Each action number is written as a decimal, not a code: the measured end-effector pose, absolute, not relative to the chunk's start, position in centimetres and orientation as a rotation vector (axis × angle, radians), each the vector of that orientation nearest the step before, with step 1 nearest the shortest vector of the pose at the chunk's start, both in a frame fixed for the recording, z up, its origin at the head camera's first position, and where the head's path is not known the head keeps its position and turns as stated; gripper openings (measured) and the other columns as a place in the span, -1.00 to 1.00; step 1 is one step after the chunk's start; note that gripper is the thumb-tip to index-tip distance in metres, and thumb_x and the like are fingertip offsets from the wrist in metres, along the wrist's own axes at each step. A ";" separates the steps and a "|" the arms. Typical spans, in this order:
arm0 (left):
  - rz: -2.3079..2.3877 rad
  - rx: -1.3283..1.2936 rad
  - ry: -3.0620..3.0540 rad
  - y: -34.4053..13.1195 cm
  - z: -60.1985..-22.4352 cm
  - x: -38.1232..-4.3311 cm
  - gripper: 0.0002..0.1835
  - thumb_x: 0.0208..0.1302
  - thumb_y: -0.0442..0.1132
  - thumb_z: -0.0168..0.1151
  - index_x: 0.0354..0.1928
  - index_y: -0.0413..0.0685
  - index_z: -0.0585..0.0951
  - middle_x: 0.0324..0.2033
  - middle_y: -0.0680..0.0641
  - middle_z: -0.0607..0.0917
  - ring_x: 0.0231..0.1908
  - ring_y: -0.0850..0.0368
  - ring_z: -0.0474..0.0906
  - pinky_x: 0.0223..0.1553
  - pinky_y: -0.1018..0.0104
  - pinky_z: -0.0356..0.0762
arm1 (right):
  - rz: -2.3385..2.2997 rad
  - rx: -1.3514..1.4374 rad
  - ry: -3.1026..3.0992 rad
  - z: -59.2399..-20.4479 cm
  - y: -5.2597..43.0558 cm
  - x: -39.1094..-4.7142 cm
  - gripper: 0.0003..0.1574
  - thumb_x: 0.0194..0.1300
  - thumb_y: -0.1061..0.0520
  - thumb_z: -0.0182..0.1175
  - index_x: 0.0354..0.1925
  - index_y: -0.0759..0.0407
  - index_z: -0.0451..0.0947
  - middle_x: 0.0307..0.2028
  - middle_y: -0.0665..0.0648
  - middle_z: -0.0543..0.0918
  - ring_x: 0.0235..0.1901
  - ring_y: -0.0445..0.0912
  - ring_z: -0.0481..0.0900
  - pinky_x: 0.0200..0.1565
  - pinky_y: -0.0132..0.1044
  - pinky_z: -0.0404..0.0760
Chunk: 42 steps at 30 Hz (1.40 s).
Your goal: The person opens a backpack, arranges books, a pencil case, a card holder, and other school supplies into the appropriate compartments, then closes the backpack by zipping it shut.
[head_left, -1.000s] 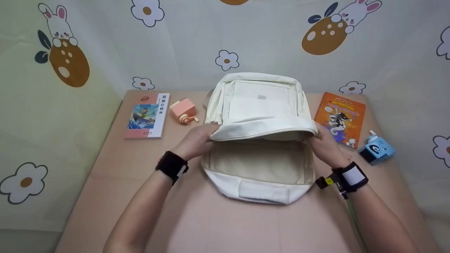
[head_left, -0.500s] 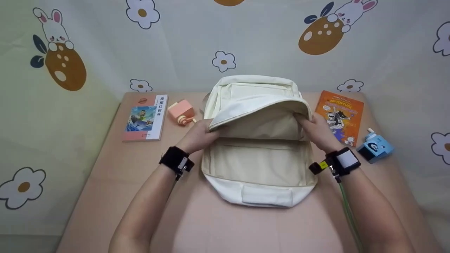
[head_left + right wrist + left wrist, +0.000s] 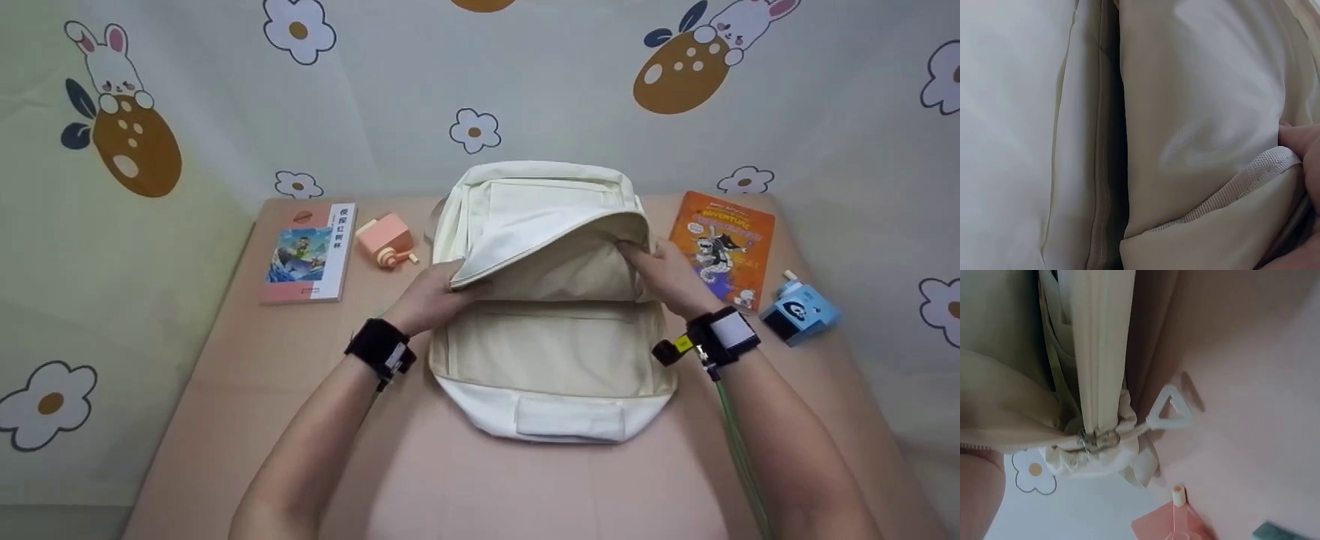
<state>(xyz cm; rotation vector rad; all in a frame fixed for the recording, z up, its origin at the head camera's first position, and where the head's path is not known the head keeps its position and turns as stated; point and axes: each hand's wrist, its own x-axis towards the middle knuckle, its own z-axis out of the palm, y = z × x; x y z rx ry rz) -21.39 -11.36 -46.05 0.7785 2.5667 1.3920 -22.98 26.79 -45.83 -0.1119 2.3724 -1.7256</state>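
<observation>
A cream backpack (image 3: pixel 555 416) lies on the table with its main compartment unzipped and its beige lining showing. My left hand (image 3: pixel 435 294) grips the left edge of the raised front flap (image 3: pixel 517 232). At the flap's right edge, my right hand (image 3: pixel 670 276) pinches the fabric, fingertips on the lining side. In the left wrist view, a zipper with a white triangular pull (image 3: pixel 1171 410) hangs at the bag's side, and part of the left hand (image 3: pixel 979 489) shows at the lower left. The right wrist view has the right hand (image 3: pixel 1303 169) holding the lining by a woven seam tape (image 3: pixel 1241 183).
Left of the bag lie a pink-and-white book (image 3: pixel 307 253) and a pink pencil sharpener with a crank (image 3: pixel 386 238). To the right are an orange book (image 3: pixel 724 247) and a blue crank sharpener (image 3: pixel 801 311). A patterned curtain (image 3: pixel 390 97) stands behind the table.
The front flap has been lifted up and back, mostly on its right side, so more lining shows. Both hands still hold its edges; the right has moved upward and slightly left.
</observation>
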 end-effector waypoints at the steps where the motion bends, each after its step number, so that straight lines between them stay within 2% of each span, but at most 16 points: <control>1: 1.389 0.784 2.560 -11.3 -46.1 -21.3 -0.53 0.41 0.05 0.31 0.24 -0.02 0.64 0.15 -0.03 0.68 0.14 0.13 0.58 0.22 0.15 0.47 | -1.728 -0.111 2.359 -45.9 26.8 -23.1 -0.22 0.49 -0.29 0.12 0.36 0.25 0.43 0.22 0.25 0.53 0.21 0.07 0.45 0.32 0.04 0.31; 7: 1.473 0.695 2.443 -11.0 -46.4 -21.1 -0.52 0.42 0.13 0.27 0.25 0.07 0.63 0.17 0.07 0.66 0.14 0.18 0.55 0.25 0.16 0.43 | -1.701 -0.113 2.328 -46.2 26.9 -23.3 -0.26 0.52 -0.25 0.10 0.36 0.26 0.41 0.19 0.24 0.56 0.19 0.04 0.47 0.35 0.02 0.28; 11: 1.514 0.624 2.407 -10.9 -46.6 -21.3 -0.46 0.42 0.17 0.25 0.32 0.10 0.59 0.25 0.10 0.60 0.26 0.21 0.47 0.32 0.18 0.34 | -1.688 -0.115 2.338 -46.1 26.7 -23.3 -0.28 0.54 -0.23 0.09 0.31 0.30 0.44 0.14 0.28 0.59 0.14 0.07 0.53 0.30 0.02 0.35; 15: 1.574 0.560 2.378 -10.8 -46.7 -21.7 -0.39 0.44 0.15 0.23 0.40 0.03 0.51 0.32 0.07 0.54 0.34 0.21 0.38 0.37 0.20 0.27 | -1.636 -0.107 2.392 -45.9 26.7 -23.0 -0.24 0.52 -0.26 0.10 0.34 0.29 0.42 0.16 0.31 0.57 0.15 0.09 0.51 0.30 0.02 0.36; 20: 1.629 0.482 2.349 -10.6 -46.7 -21.8 -0.35 0.44 0.12 0.25 0.43 -0.05 0.46 0.32 0.00 0.53 0.28 0.15 0.42 0.35 0.17 0.29 | -1.553 -0.142 2.414 -45.1 27.6 -22.0 -0.19 0.45 -0.32 0.17 0.38 0.18 0.42 0.17 0.28 0.58 0.17 0.11 0.52 0.26 0.09 0.40; 24: 1.636 0.430 2.350 -10.5 -46.3 -21.8 -0.36 0.45 0.10 0.24 0.40 -0.12 0.47 0.23 -0.09 0.57 0.15 0.03 0.48 0.22 0.13 0.38 | -1.473 -0.236 2.358 -43.5 29.6 -21.1 -0.14 0.45 -0.27 0.20 0.50 0.09 0.28 0.37 0.23 0.44 0.36 0.16 0.37 0.34 0.30 0.26; 27: 1.641 0.390 2.356 -10.5 -46.1 -21.6 -0.38 0.45 0.09 0.24 0.38 -0.13 0.49 0.13 -0.08 0.59 0.02 0.02 0.51 0.08 0.17 0.43 | -1.388 -0.212 2.397 -42.0 31.7 -20.7 -0.05 0.47 -0.32 0.14 0.58 0.08 0.14 0.52 0.20 0.24 0.48 0.19 0.18 0.39 0.34 0.12; 30: 1.641 0.373 2.358 -10.4 -45.9 -21.7 -0.42 0.45 0.10 0.24 0.33 -0.12 0.53 -0.12 -0.02 0.60 -0.26 0.10 0.50 -0.17 0.24 0.45 | -1.316 -0.074 2.468 -40.7 33.8 -20.8 0.11 0.42 -0.45 0.07 0.60 0.16 0.03 0.56 0.28 0.12 0.49 0.26 0.12 0.39 0.33 0.13; 33: 1.628 0.355 2.352 -10.4 -46.0 -21.8 -0.45 0.44 0.13 0.23 0.22 -0.15 0.59 -0.42 0.01 0.43 -0.52 0.13 0.31 -0.41 0.25 0.36 | -1.172 0.078 2.522 -40.2 35.5 -21.2 0.26 0.40 -0.53 -0.01 0.62 0.26 -0.15 0.54 0.45 0.04 0.47 0.37 0.09 0.36 0.36 0.16; 36: 1.629 0.346 2.354 -10.5 -46.1 -21.8 -0.44 0.43 0.13 0.25 0.23 -0.15 0.59 -0.34 0.01 0.52 -0.40 0.14 0.42 -0.28 0.29 0.42 | -0.974 0.182 2.545 -40.8 36.4 -22.0 0.37 0.39 -0.56 -0.03 0.58 0.40 -0.25 0.45 0.62 0.08 0.40 0.47 0.14 0.32 0.39 0.21; 37: 1.633 0.343 2.350 -10.6 -46.1 -21.8 -0.43 0.42 0.12 0.26 0.24 -0.16 0.59 -0.25 -0.01 0.58 -0.31 0.12 0.48 -0.20 0.28 0.45 | -0.908 0.203 2.546 -41.0 36.5 -22.3 0.37 0.39 -0.56 -0.03 0.57 0.44 -0.24 0.42 0.64 0.11 0.37 0.48 0.17 0.31 0.39 0.23; 40: 1.646 0.348 2.330 -10.7 -46.3 -21.8 -0.43 0.42 0.11 0.27 0.23 -0.18 0.60 -0.02 -0.09 0.62 -0.06 0.04 0.52 -0.01 0.24 0.42 | -0.737 0.239 2.553 -41.9 36.6 -23.0 0.31 0.40 -0.53 -0.02 0.48 0.57 0.00 0.28 0.64 0.29 0.21 0.43 0.35 0.21 0.30 0.41; 42: 1.642 0.347 2.325 -10.7 -46.2 -21.8 -0.45 0.42 0.11 0.27 0.21 -0.18 0.61 -0.02 -0.13 0.63 -0.05 0.00 0.53 -0.01 0.21 0.43 | -0.683 0.272 2.546 -42.3 36.5 -23.5 0.23 0.42 -0.49 -0.01 0.38 0.62 0.15 0.18 0.60 0.38 0.09 0.36 0.43 0.10 0.20 0.50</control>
